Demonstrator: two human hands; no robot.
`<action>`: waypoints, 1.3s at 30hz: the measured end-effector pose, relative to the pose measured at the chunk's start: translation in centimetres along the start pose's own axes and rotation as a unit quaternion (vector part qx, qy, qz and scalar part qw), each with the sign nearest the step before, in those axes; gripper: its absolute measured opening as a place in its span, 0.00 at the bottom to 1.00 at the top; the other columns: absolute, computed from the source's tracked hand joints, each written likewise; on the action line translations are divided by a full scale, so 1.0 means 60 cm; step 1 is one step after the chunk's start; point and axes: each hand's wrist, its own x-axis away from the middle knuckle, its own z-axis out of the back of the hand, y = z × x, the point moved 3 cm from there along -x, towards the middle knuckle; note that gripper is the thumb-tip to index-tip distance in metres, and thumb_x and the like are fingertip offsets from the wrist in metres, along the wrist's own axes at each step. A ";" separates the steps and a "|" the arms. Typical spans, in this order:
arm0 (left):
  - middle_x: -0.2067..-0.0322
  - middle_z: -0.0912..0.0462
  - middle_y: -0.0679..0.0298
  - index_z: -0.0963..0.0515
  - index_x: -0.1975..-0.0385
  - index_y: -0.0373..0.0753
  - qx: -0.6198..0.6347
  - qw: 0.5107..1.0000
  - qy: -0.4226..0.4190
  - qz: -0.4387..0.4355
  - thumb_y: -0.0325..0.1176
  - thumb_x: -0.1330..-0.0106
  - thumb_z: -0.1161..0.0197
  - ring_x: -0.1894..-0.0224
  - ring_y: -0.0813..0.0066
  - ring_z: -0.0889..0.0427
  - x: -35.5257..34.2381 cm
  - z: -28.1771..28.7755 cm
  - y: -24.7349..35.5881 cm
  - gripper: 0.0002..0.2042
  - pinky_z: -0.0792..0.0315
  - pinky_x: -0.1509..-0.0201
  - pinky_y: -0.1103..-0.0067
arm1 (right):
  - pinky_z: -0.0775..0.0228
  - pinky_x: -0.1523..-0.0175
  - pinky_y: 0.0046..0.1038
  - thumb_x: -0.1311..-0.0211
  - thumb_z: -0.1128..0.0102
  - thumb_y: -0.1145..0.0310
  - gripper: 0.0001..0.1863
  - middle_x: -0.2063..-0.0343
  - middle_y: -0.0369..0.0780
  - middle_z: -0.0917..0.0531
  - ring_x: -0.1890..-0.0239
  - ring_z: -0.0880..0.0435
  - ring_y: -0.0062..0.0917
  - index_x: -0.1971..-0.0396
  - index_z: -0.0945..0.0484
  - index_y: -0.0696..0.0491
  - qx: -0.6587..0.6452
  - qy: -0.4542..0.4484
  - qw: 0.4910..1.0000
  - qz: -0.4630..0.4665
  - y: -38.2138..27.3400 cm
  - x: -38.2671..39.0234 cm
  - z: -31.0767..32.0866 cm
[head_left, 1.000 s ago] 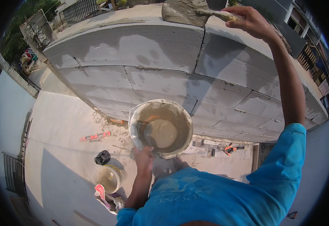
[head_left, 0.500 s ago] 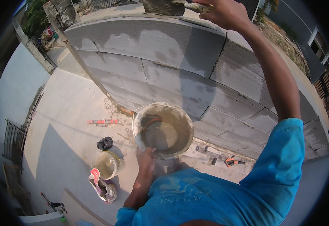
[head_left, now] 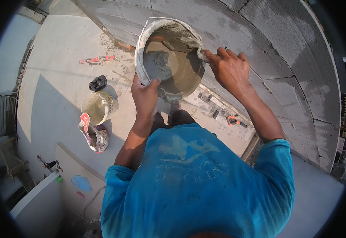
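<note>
A mortar-crusted bucket (head_left: 141, 63) is in front of me beside the block wall, with wet grey mortar (head_left: 161, 65) inside. My left hand (head_left: 145, 93) is closed on its near left side, thumb over the rim. At the right rim, my right hand (head_left: 230, 69) is closed round the mortar-caked handle (head_left: 203, 55) of a trowel. Its blade reaches down inside the bucket, and I cannot make out its full outline against the mortar.
The grey block wall (head_left: 276, 55) rises along the far and right side. On the ground to the left are a red level (head_left: 97, 59), a black bag (head_left: 97, 83), a second bucket (head_left: 111, 106) and an open sack (head_left: 97, 139). An orange-and-black tool (head_left: 235, 121) lies by the wall's foot.
My right hand has come down from the wall's top to the bucket with the trowel. The view has tipped downward, and my left hand keeps hold of the bucket.
</note>
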 end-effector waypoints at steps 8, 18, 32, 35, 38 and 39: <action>0.40 0.27 0.51 0.57 0.28 0.27 -0.140 0.983 0.046 -0.109 0.20 0.38 0.41 0.46 0.73 0.24 0.057 -0.031 -0.029 0.40 0.32 0.42 0.81 | 0.27 0.65 0.37 0.42 0.34 0.57 0.25 0.69 0.34 0.20 0.66 0.16 0.30 0.42 0.23 0.37 -0.130 -0.024 0.984 -0.117 -0.043 0.071 -0.058; 0.55 0.24 0.60 0.35 0.41 0.33 0.035 0.998 0.045 -0.005 0.19 0.42 0.40 0.61 0.77 0.23 0.087 -0.019 -0.038 0.26 0.29 0.64 0.82 | 0.34 0.71 0.22 0.41 0.32 0.57 0.26 0.75 0.34 0.19 0.75 0.25 0.16 0.45 0.21 0.53 -0.628 -0.176 0.692 -0.310 -0.029 0.158 -0.099; 0.59 0.25 0.66 0.33 0.42 0.43 0.158 0.975 -0.005 0.155 0.18 0.44 0.43 0.61 0.77 0.23 0.104 -0.086 -0.043 0.27 0.26 0.72 0.76 | 0.44 0.81 0.16 0.36 0.39 0.52 0.25 0.78 0.30 0.24 0.82 0.31 0.10 0.46 0.23 0.53 -0.605 -0.025 0.777 -0.174 0.347 0.176 0.356; 0.61 0.25 0.66 0.33 0.42 0.42 0.160 0.977 -0.007 0.142 0.17 0.43 0.45 0.65 0.79 0.23 0.119 -0.107 -0.045 0.27 0.28 0.75 0.80 | 0.45 0.83 0.16 0.37 0.41 0.50 0.25 0.78 0.30 0.24 0.82 0.31 0.09 0.45 0.22 0.50 -0.479 0.052 0.854 -0.199 0.454 0.170 0.416; 0.58 0.26 0.63 0.35 0.40 0.41 0.137 0.980 -0.008 0.146 0.16 0.45 0.47 0.64 0.74 0.23 0.128 -0.103 -0.075 0.29 0.25 0.71 0.77 | 0.44 0.83 0.16 0.38 0.41 0.49 0.26 0.77 0.30 0.24 0.81 0.30 0.10 0.44 0.22 0.47 -0.341 0.086 0.918 -0.184 0.520 0.142 0.441; 0.54 0.27 0.59 0.37 0.38 0.41 0.128 0.981 -0.009 0.147 0.16 0.46 0.47 0.58 0.67 0.22 0.130 -0.106 -0.082 0.31 0.21 0.65 0.70 | 0.44 0.83 0.16 0.38 0.42 0.49 0.26 0.77 0.30 0.24 0.81 0.29 0.11 0.44 0.22 0.47 -0.317 0.095 0.926 -0.180 0.540 0.127 0.431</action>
